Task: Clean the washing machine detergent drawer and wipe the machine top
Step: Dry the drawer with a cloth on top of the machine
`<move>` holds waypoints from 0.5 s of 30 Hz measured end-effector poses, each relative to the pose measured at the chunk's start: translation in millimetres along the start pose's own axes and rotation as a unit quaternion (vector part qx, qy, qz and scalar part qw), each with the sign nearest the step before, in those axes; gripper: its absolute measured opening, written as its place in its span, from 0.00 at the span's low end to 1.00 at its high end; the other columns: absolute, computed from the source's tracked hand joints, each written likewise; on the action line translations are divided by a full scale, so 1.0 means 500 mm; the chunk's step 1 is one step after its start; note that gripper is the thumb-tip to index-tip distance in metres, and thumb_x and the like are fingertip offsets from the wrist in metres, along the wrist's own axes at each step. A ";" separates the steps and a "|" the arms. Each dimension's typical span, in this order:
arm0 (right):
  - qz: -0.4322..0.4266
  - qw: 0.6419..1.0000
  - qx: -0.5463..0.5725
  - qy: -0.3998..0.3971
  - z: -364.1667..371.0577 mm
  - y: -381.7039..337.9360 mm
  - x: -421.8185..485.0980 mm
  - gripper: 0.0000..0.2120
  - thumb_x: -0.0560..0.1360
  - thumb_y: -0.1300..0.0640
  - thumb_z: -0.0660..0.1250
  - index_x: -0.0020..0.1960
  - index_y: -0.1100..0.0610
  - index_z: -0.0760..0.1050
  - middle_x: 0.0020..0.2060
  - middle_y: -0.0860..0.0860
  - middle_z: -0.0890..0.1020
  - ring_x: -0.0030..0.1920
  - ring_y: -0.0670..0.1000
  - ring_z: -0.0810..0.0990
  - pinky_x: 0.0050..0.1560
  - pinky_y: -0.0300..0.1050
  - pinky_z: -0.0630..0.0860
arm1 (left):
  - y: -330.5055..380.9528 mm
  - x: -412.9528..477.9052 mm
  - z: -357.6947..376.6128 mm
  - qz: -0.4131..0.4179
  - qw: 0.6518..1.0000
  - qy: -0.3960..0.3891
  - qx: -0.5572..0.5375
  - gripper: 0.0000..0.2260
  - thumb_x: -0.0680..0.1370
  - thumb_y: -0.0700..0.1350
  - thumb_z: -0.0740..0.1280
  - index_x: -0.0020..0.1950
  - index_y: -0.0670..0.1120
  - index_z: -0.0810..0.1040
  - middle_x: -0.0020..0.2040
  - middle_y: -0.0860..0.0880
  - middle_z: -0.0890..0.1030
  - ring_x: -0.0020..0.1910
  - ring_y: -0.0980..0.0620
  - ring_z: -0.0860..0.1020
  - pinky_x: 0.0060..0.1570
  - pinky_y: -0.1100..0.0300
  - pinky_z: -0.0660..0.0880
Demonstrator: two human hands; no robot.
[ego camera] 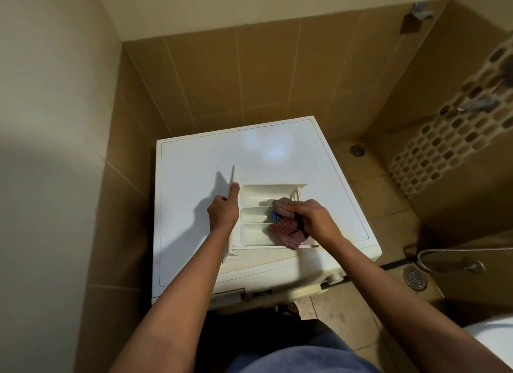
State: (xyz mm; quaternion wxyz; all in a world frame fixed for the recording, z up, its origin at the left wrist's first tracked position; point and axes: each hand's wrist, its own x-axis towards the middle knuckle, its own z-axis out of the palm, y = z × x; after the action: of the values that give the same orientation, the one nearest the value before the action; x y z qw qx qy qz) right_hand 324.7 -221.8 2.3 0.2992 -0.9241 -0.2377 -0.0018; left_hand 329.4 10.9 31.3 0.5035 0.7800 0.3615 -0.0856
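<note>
1. Right, the drawer (255,196) is lying flat on the white machine top (194,161), toward its front-right part. The drawer's long front panel (232,178) stands on edge at the left end.
2. Inside the drawer, three compartments run side by side. The far one is the widest, and the middle and near ones are narrower troughs. All three show bare white at their left ends.
3. A small blue piece (275,216) sits at the right end of the middle compartment, partly under the cloth.
4. One cloth (288,231), reddish-pink with a waffle texture, covers the right ends of the compartments and spills over the drawer's near rim.
5. Count so far: one drawer, three compartments, one cloth, one blue piece, two hands at work.
6. The left hand (223,211) is clamped on the front panel. The thumb stretches up along the panel's drawer side and the fingers wrap round the other side.
7. The right hand (313,220) is curled down onto the cloth, fingers bunching it and pressing it into the right end of the far compartment.
8. Off to the right on the tiled floor there are two round drains. One (356,150) lies beyond the machine's far corner. The other (415,278) is nearer, just beside a metal hose (444,252).
</note>
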 end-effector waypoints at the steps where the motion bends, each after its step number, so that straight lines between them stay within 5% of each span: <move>1: 0.005 1.000 -0.001 -0.002 -0.013 0.009 -0.008 0.18 0.68 0.70 0.71 0.57 0.59 0.82 0.53 0.56 0.83 0.48 0.57 0.80 0.50 0.45 0.78 | 0.000 0.000 0.000 -0.002 1.000 -0.001 -0.005 0.27 0.76 0.68 0.59 0.42 0.42 0.71 0.39 0.48 0.73 0.35 0.50 0.71 0.31 0.57 0.65; 4: 0.018 0.999 -0.027 -0.024 -0.029 0.015 0.004 0.19 0.69 0.72 0.66 0.57 0.58 0.81 0.52 0.56 0.83 0.48 0.60 0.79 0.47 0.48 0.75 | 0.000 -0.002 0.003 -0.003 1.000 -0.003 -0.015 0.26 0.76 0.67 0.59 0.41 0.43 0.70 0.38 0.49 0.73 0.34 0.50 0.71 0.31 0.57 0.65; 8: 0.067 0.997 -0.013 0.043 -0.008 -0.046 0.035 0.21 0.70 0.67 0.62 0.60 0.56 0.79 0.50 0.56 0.81 0.50 0.58 0.75 0.49 0.43 0.69 | 0.001 -0.005 0.002 -0.003 1.000 0.000 -0.017 0.26 0.76 0.67 0.60 0.41 0.43 0.69 0.39 0.49 0.73 0.34 0.50 0.71 0.31 0.57 0.65; 11: 0.037 0.998 -0.043 0.027 0.021 -0.072 0.006 0.19 0.72 0.59 0.60 0.62 0.54 0.78 0.53 0.54 0.81 0.51 0.58 0.77 0.48 0.45 0.73 | 0.005 -0.006 0.002 -0.006 1.000 0.002 -0.008 0.26 0.76 0.67 0.59 0.43 0.43 0.71 0.39 0.49 0.73 0.34 0.51 0.71 0.31 0.57 0.65; 15: 0.089 0.993 -0.061 0.044 0.026 -0.057 -0.013 0.20 0.73 0.62 0.66 0.64 0.57 0.76 0.57 0.55 0.80 0.52 0.59 0.78 0.49 0.47 0.75 | 0.005 -0.006 0.003 -0.011 1.000 0.009 -0.006 0.26 0.76 0.67 0.59 0.41 0.43 0.69 0.39 0.49 0.73 0.33 0.51 0.70 0.30 0.57 0.64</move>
State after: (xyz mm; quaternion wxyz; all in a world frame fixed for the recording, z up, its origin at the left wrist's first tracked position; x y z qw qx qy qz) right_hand 304.3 -197.1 6.3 0.2514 -0.9572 -0.1402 -0.0305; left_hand 329.2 7.5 34.2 0.5041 0.7736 0.3753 -0.0815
